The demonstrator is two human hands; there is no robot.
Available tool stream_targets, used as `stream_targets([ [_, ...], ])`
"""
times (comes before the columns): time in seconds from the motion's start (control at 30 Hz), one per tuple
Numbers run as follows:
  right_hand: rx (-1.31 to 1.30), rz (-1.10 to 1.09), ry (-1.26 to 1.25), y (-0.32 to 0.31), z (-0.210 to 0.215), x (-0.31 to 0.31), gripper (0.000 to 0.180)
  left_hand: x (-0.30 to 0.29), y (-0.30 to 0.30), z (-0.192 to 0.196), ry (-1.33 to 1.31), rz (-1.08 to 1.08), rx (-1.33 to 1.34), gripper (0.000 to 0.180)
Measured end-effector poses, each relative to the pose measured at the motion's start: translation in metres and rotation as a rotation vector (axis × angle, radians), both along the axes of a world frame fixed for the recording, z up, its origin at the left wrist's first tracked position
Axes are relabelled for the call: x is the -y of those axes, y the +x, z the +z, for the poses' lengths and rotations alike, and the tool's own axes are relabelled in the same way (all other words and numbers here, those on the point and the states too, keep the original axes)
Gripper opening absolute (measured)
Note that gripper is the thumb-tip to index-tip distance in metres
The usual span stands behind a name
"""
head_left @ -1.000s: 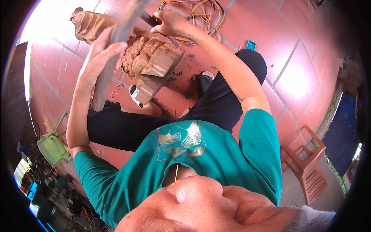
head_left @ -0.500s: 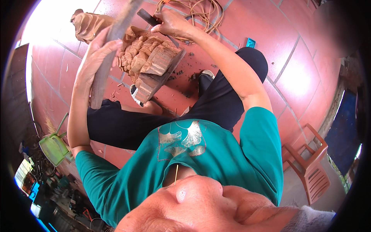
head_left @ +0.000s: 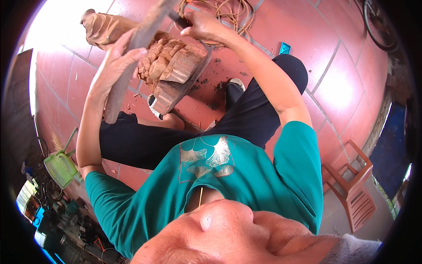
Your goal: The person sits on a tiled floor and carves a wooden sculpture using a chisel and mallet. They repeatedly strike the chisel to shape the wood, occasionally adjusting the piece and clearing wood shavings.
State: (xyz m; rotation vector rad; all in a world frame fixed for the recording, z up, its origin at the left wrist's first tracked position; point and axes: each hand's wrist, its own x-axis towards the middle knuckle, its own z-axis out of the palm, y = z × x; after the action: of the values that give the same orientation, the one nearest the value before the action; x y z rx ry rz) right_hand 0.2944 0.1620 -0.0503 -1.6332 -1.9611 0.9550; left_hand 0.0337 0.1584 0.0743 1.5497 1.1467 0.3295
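Observation:
My left hand (head_left: 115, 62) is wrapped round a long, slightly curved piece of dark wood (head_left: 113, 100), thumb across its front. That piece rises past the top edge of the picture, so its upper end is out of sight. Close to it on the right, my right hand (head_left: 200, 26) grips a dark-handled tool (head_left: 177, 20); its working end cannot be made out. Below and behind both hands a carved wooden figure (head_left: 169, 57) lies on its side, with flowing folds at the far left and a block-like base towards me. The wood piece hides part of the carving.
Wood chips lie on the red tiled floor (head_left: 334, 105) by my feet. Coiled cable (head_left: 237, 17) and a small blue box (head_left: 285, 48) lie beyond my right arm. A brown plastic chair (head_left: 358, 189) stands at right, a green chair (head_left: 61, 169) at left, a wheel (head_left: 376, 26) far right.
The long wood piece and my left hand have shifted slightly right. My right hand has moved a little right with the tool. A blurred shape at upper right is gone, revealing the wheel.

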Motion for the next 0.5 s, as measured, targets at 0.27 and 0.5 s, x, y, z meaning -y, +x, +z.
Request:
stream_targets([
  [0.27, -0.231, -0.173, 0.241, 0.001, -0.001, -0.014, 0.047, -0.004, -0.005, 0.026, 0.003, 0.132, 0.039, 0.073],
  [0.5, -0.280, 0.081, 0.195, -0.002, 0.011, 0.005, 0.035, 0.002, -0.006, 0.026, 0.031, 0.083, 0.063, 0.075],
])
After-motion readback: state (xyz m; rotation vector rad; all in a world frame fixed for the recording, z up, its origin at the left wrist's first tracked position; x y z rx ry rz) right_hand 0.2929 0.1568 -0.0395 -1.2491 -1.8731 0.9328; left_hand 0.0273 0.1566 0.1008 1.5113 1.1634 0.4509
